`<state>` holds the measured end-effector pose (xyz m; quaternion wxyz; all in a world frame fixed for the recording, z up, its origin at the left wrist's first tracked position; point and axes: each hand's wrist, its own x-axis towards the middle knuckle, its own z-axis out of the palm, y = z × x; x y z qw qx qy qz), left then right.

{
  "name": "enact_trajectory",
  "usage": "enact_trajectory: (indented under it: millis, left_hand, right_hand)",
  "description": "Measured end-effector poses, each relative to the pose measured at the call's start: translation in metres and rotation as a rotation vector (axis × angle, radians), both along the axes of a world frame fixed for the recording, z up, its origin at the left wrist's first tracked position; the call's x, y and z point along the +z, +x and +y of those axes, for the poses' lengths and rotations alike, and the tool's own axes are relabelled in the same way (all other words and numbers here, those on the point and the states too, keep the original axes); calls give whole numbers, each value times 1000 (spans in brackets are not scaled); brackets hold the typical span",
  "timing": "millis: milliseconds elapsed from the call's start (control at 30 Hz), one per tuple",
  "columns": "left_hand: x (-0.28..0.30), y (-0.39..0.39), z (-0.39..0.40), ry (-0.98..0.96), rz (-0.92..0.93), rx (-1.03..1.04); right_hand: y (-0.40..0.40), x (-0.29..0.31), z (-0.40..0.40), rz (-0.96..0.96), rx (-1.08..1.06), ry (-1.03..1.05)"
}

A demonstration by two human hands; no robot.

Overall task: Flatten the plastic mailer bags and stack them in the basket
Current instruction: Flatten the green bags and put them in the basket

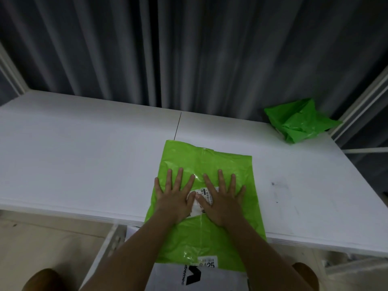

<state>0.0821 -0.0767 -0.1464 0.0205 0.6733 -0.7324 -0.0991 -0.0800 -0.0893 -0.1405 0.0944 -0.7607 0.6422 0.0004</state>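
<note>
A green mailer bag (206, 164) lay flat in the lower middle of the frame, most of it on the white tabletop (84, 154), its near end hanging past the tabletop's front edge. Both hands were spread on it side by side, fingers straight and fanned, palms down, gripping nothing: the left hand (175, 196) sat left of the bag's centre seam and the right hand (222, 198) just right of it, the thumbs nearly meeting over a white shipping label (201, 191) that was mostly covered. A second small white label (206, 261) with printed digits showed at the bag's overhanging end. Under that end, at the bottom centre of the frame, lay a white mailer bag (168, 278) with black lettering; a pale rim (109, 244) ran beside it at the lower left, but whether this was the basket could not be told, nor could anything else inside be made out. In the upper right of the frame a crumpled green mailer bag (300, 120) sat on the far corner of the tabletop, well apart from the hands, and grey curtains (189, 49) hung behind
</note>
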Motion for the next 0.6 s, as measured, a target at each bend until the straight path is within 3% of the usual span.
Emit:
enact_trajectory:
  millis: [600]
  left_hand:
    - [-1,-1,-2,40,-46,20]
  right_hand:
    - [1,1,-2,35,-12,72]
